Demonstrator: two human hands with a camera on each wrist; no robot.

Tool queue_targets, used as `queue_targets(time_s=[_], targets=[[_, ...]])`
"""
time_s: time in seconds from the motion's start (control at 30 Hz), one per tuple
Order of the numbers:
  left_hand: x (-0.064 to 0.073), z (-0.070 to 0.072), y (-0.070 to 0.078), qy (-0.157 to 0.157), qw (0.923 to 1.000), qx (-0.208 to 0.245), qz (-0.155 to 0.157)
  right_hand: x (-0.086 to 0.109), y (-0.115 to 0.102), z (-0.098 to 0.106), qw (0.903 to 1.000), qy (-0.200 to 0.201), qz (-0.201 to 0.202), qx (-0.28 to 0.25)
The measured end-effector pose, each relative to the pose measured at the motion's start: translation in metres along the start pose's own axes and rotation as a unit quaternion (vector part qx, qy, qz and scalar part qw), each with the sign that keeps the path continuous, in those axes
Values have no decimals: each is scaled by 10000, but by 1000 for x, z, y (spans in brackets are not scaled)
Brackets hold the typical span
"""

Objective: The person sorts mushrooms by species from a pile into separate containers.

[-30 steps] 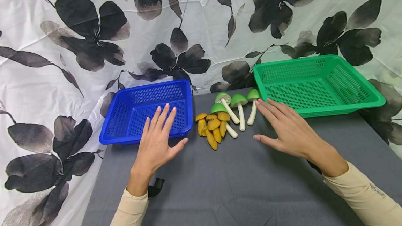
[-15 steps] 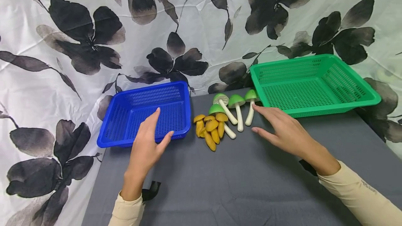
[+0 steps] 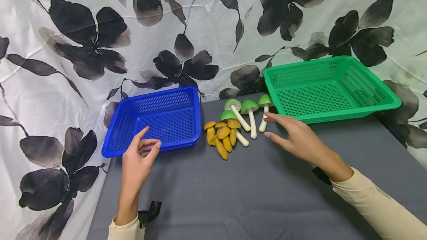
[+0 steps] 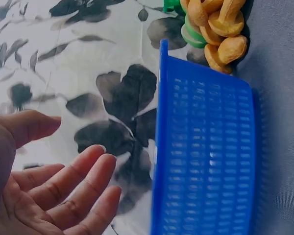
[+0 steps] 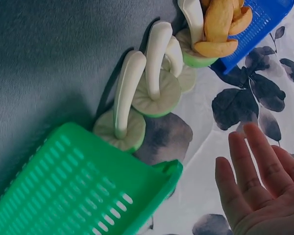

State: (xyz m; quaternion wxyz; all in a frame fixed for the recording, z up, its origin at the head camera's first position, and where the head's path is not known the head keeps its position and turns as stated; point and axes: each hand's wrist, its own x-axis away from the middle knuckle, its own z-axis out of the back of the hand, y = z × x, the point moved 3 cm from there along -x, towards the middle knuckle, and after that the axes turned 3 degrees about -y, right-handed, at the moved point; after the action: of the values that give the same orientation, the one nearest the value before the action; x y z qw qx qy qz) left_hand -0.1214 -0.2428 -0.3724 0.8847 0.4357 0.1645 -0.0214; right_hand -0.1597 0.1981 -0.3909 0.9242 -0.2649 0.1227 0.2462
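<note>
My left hand hovers at the near left of the blue basket, holding nothing. In the left wrist view its thumb stands apart from its loosely bent fingers. My right hand is over the table just right of the mushrooms, its fingertips close to the rightmost green-capped mushroom. From the right wrist view its palm and relaxed fingers show nothing in them. Several brown-yellow mushrooms lie heaped beside the blue basket. Several green-capped, white-stemmed mushrooms lie behind and right of them.
A green basket stands at the back right, near the rightmost green cap. No contents show in either basket. The grey cloth-covered table runs in front, with a white floral curtain behind. Black straps circle the wrists.
My left hand has drawn back left from over the blue basket, its straight fingers becoming loosely bent. The right hand has shifted slightly, its fingers bending a little. The mushrooms and baskets stay put.
</note>
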Motion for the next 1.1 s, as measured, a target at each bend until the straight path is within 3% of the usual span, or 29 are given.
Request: queue_targets(time_s=[0.23, 0.37, 0.57, 0.9, 1.1], targets=[[18, 12, -30, 233, 9912, 790, 1033, -6, 7, -8, 9986, 23, -127, -513], [29, 17, -45, 476, 9851, 750, 1470, -8, 10, -12, 9960, -74, -282, -843], [41, 21, -65, 911, 9723, 752, 2016, -14, 13, -22, 9829, -400, -646, -1680], [47, 22, -85, 1318, 9519, 1317, 2432, -22, 11, -29, 9766, -214, -609, -2053], [50, 14, -91, 1679, 9479, 1263, 2395, -27, 10, -34, 9748, -49, -566, -2158]])
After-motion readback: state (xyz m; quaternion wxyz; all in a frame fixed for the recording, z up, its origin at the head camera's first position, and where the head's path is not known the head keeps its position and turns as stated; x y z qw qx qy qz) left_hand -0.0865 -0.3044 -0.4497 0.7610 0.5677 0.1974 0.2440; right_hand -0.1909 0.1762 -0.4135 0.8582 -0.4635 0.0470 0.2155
